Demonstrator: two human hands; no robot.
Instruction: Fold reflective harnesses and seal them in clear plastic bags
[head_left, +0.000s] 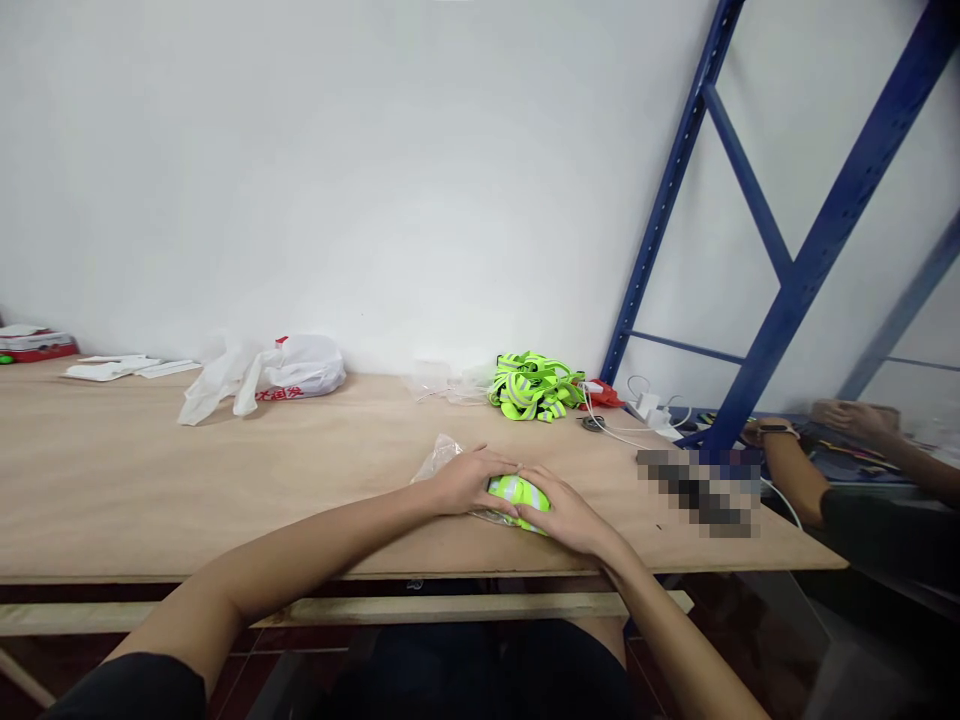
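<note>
A folded neon yellow-green bundle with pale reflective stripes [519, 492] lies on the wooden table near its front edge. My left hand [474, 480] curves round its left side, and my right hand [564, 508] cups its right side, with the fingertips of both hands meeting above it. Clear plastic [439, 457] sticks out behind my left hand, and a bit of it shows under the bundle. Farther back, a loose heap of similar striped straps [534, 386] rests near the wall.
Along the wall lie a white plastic bag [304, 366], white sheets [112, 367], clear bags [448, 382] and a red item [602, 394]. White cables and chargers [651, 410] sit by a blue metal frame [780, 300]. Another person's arm [795, 465] is at the right.
</note>
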